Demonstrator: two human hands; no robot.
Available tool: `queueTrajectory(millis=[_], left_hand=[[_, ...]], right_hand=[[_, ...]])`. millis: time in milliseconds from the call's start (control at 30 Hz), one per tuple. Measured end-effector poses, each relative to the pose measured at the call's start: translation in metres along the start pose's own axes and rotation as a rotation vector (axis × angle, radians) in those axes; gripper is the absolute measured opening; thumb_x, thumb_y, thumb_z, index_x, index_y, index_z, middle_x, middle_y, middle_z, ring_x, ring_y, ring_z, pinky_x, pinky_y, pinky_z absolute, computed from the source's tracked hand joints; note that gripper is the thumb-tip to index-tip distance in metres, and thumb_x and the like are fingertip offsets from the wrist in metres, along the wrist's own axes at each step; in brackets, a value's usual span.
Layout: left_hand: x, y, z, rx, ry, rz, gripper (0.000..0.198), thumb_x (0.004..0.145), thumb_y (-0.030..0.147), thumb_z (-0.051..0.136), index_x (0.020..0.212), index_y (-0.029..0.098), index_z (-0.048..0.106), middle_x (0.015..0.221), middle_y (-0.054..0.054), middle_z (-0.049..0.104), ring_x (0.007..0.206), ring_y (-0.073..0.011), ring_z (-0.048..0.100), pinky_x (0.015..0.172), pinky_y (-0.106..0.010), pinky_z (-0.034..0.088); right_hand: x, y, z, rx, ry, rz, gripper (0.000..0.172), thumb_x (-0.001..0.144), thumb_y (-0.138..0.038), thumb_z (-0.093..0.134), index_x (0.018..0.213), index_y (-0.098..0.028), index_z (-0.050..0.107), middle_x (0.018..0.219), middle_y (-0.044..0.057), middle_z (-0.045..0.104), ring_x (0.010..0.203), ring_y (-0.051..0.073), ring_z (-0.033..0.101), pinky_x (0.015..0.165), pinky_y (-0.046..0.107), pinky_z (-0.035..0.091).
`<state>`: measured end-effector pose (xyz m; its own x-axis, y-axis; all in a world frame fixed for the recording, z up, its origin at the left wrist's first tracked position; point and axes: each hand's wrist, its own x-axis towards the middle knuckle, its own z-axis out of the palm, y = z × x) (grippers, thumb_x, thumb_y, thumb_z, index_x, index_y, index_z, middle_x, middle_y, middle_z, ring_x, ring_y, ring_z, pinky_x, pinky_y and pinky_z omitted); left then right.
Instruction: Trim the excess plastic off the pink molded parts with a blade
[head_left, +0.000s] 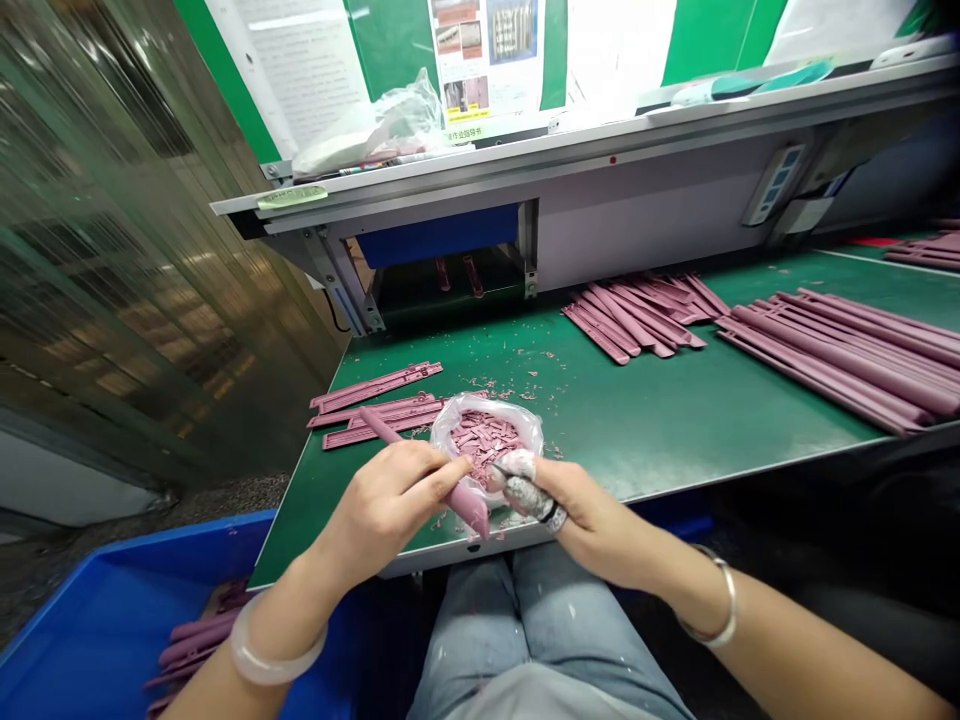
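Since the head view is the only feed on my screen, I log from that alone; left hand (386, 510) clamped around a mauve rubber strip (469, 505), fingers and thumb together, its wider end poking out below them and its narrow end angled away over the green bench mat (637, 420); right hand (592, 520) closed on a small knife (529, 497), handle bound in speckled grey wrap, thin blade (499, 468) near the left fingertips and just above the strip, though I cannot tell whether it touches; white tape (517, 463) covers the right fingers; both hands work at the mat's front edge, just before a clear plastic bag (487, 402) holding mauve offcuts (480, 445); loose crumbs lie around it; flat mauve pieces (375, 388) sit to its left, with bundled strips (637, 315) and longer strips (840, 360) farther along; a blue bin (97, 630) by the left side holds more strips (191, 640); from this grip, I would judge short, shallow strokes best, blade edge angled away from the left fingers, strip braced firmly, hands kept over the bag so crumbs drop inside.
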<state>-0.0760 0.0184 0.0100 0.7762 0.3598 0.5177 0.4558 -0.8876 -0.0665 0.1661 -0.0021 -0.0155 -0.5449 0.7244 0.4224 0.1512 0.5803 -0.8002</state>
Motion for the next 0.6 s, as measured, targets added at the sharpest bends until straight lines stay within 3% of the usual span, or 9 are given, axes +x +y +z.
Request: queueTrajectory(millis=[133, 200, 300, 400, 600], left_hand=[[0.002, -0.002, -0.006, 0.142, -0.026, 0.013, 0.038, 0.09, 0.008, 0.05, 0.127, 0.016, 0.054, 0.093, -0.009, 0.062, 0.092, -0.0221, 0.053, 0.087, -0.04, 0.046], [0.003, -0.001, -0.006, 0.158, -0.028, 0.017, 0.039, 0.091, 0.009, 0.049, 0.129, 0.016, 0.053, 0.095, -0.009, 0.062, 0.094, -0.0225, 0.053, 0.088, -0.041, 0.044], [0.005, 0.002, -0.005, 0.148, -0.06, 0.022, 0.039, 0.091, 0.008, 0.047, 0.13, 0.013, 0.052, 0.1, -0.011, 0.063, 0.096, -0.0236, 0.052, 0.088, -0.041, 0.043], [0.006, 0.005, -0.007, 0.143, -0.103, 0.007, 0.04, 0.092, 0.008, 0.045, 0.131, 0.012, 0.051, 0.101, -0.012, 0.063, 0.096, -0.0241, 0.052, 0.088, -0.042, 0.042], [0.005, 0.012, -0.008, 0.083, -0.151, -0.094, 0.049, 0.092, 0.008, 0.046, 0.14, 0.017, 0.041, 0.105, -0.011, 0.062, 0.094, -0.0241, 0.053, 0.084, -0.041, 0.044]], right_hand=[[-0.001, 0.0, -0.017, -0.38, -0.066, -0.038, 0.018, 0.079, -0.004, 0.039, 0.085, -0.02, 0.047, 0.08, 0.003, 0.055, 0.068, 0.016, 0.048, 0.063, 0.027, 0.04], [0.001, -0.003, -0.015, -0.532, -0.094, -0.074, 0.01, 0.079, -0.011, 0.047, 0.082, -0.02, 0.045, 0.079, 0.003, 0.054, 0.065, 0.016, 0.047, 0.058, 0.026, 0.036], [0.005, -0.007, -0.006, -0.75, -0.095, -0.095, 0.014, 0.071, -0.011, 0.053, 0.08, -0.02, 0.048, 0.077, 0.003, 0.054, 0.061, 0.015, 0.044, 0.052, 0.026, 0.026], [0.008, -0.005, 0.0, -0.827, -0.032, -0.152, 0.021, 0.064, -0.005, 0.048, 0.079, -0.02, 0.05, 0.074, 0.001, 0.054, 0.058, 0.014, 0.043, 0.052, 0.027, 0.02], [0.004, 0.001, 0.001, -0.813, 0.085, -0.25, 0.017, 0.066, -0.005, 0.046, 0.071, -0.021, 0.049, 0.07, 0.001, 0.052, 0.058, 0.015, 0.041, 0.054, 0.028, 0.022]])
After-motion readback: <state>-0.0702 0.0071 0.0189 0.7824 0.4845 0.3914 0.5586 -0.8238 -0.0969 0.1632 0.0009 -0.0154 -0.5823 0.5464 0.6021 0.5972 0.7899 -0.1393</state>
